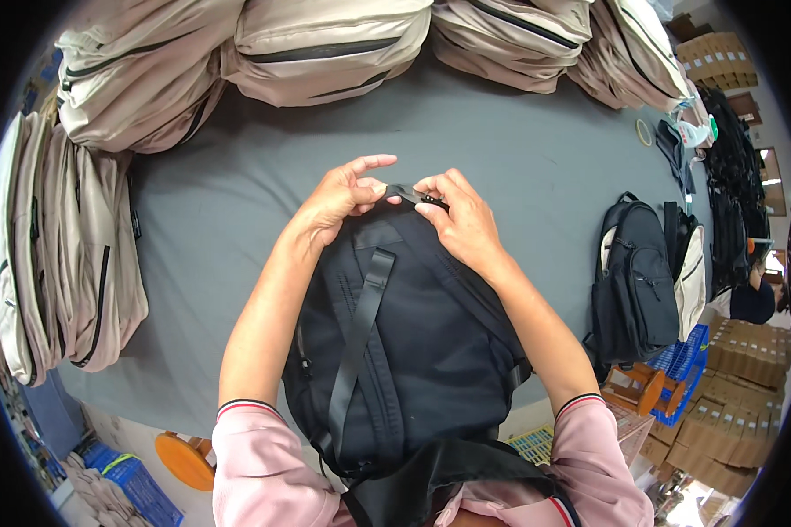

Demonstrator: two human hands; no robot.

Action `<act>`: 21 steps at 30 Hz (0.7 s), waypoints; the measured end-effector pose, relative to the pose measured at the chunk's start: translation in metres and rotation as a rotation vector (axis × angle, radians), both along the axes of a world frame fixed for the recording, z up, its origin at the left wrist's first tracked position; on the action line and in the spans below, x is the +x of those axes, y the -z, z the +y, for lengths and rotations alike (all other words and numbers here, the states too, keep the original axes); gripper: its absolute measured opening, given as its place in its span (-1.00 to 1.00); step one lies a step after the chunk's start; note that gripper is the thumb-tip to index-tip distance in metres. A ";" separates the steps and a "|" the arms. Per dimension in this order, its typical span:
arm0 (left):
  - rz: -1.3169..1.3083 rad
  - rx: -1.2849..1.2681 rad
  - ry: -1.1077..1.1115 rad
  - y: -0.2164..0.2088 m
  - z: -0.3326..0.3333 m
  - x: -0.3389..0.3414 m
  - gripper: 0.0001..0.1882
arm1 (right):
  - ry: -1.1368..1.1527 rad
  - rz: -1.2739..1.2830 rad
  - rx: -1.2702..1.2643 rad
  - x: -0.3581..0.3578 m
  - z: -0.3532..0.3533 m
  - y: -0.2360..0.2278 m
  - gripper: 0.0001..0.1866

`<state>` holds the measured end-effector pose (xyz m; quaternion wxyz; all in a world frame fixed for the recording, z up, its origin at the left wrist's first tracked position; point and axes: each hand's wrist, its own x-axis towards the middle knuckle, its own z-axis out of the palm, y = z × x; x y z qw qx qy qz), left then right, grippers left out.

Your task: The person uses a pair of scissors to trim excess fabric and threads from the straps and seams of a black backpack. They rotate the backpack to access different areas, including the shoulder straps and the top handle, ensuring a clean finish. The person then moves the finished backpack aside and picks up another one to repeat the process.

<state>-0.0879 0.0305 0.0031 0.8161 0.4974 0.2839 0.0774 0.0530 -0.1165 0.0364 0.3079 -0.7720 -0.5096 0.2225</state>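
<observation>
A black backpack [439,325] stands upright against the near edge of the grey table, its top toward the far side. A loose black webbing strap [360,342] hangs down its face. At the top edge of the bag, my left hand [347,200] pinches a bit of it between thumb and fingers, with the index finger stretched out. My right hand [461,220] is closed on small dark thread snips [429,201], whose tip meets the left fingertips. What exactly lies between the tips is too small to make out.
Beige backpacks [325,53] are piled along the far side of the grey table [237,220], and more beige bags [83,255] stand at the left. At the right are a black backpack [637,281], a blue crate [690,369] and cardboard boxes [729,422]. An orange stool [185,460] stands lower left.
</observation>
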 end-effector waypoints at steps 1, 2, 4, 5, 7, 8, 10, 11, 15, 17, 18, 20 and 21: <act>0.001 -0.004 -0.008 0.001 0.000 0.000 -0.45 | -0.008 -0.008 0.000 0.000 0.002 0.002 -0.82; 0.002 -0.007 -0.015 0.002 0.000 0.000 -0.46 | -0.014 -0.015 0.000 -0.001 0.003 0.004 -0.83; 0.009 -0.014 -0.022 0.004 0.000 0.000 -0.46 | -0.015 -0.038 -0.004 -0.002 0.005 0.005 -0.84; 0.018 -0.018 -0.023 0.005 0.001 0.000 -0.46 | -0.014 -0.049 -0.005 -0.002 0.005 0.006 -0.85; 0.026 -0.024 -0.027 0.008 0.002 0.001 -0.46 | 0.007 -0.050 0.056 -0.002 0.002 0.011 -0.85; 0.027 -0.028 -0.030 0.009 0.002 0.001 -0.46 | 0.017 -0.050 0.087 -0.002 0.001 0.013 -0.86; 0.032 -0.025 -0.030 0.011 0.003 0.000 -0.47 | 0.018 -0.023 0.117 -0.003 0.002 0.013 -0.87; 0.035 -0.018 -0.025 0.011 0.004 0.000 -0.47 | 0.018 -0.009 0.132 -0.004 0.003 0.014 -0.87; 0.093 0.098 -0.015 -0.005 0.000 0.000 -0.49 | 0.102 0.139 0.131 0.005 0.008 0.020 -0.88; 0.051 0.104 -0.049 -0.004 0.001 -0.006 -0.50 | 0.180 0.263 0.188 0.010 0.010 0.022 -0.87; 0.032 0.106 -0.068 -0.003 0.002 -0.010 -0.51 | 0.153 0.227 0.080 0.009 0.014 0.015 -0.87; 0.043 0.082 -0.078 -0.003 0.003 -0.013 -0.51 | 0.053 0.131 0.075 0.002 0.016 0.013 -0.86; 0.045 0.069 -0.081 -0.003 0.003 -0.014 -0.51 | 0.005 0.078 0.071 -0.002 0.016 0.012 -0.86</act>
